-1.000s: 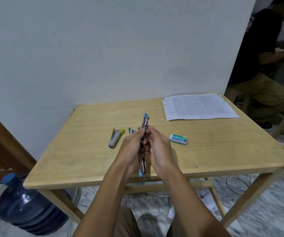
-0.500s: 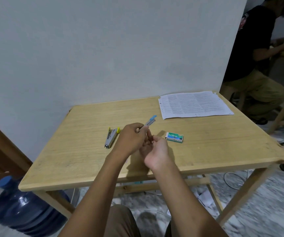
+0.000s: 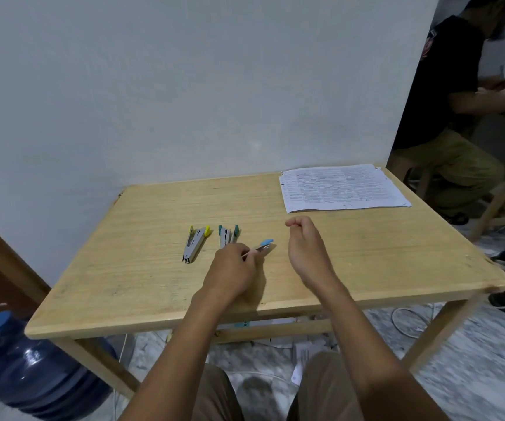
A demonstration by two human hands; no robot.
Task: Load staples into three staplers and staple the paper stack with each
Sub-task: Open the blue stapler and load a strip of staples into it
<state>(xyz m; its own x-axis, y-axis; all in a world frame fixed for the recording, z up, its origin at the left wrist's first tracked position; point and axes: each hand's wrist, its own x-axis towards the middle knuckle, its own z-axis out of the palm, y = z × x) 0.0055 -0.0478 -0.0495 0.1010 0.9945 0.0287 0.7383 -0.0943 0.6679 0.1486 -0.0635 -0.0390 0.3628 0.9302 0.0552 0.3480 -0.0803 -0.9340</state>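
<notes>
My left hand (image 3: pixel 233 268) grips the blue-tipped stapler (image 3: pixel 264 246) low over the wooden table (image 3: pixel 142 278), its blue end pointing right. A teal stapler (image 3: pixel 227 234) lies just behind that hand. Left of it lies a yellow stapler (image 3: pixel 195 244). My right hand (image 3: pixel 306 250) hovers to the right of the blue stapler with its fingers curled and thumb and forefinger together. It covers the spot where the staple box lay, and the box is hidden. The printed paper stack (image 3: pixel 342 188) rests at the table's far right corner.
A white wall stands right behind the table. A large blue water bottle (image 3: pixel 32 372) sits on the floor at the left. A seated person (image 3: pixel 445 117) is at another table to the right. Cables and papers lie on the floor underneath.
The stapler went from upright in both hands to low over the table in my left hand alone. My right hand let go and moved right, over the staple box.
</notes>
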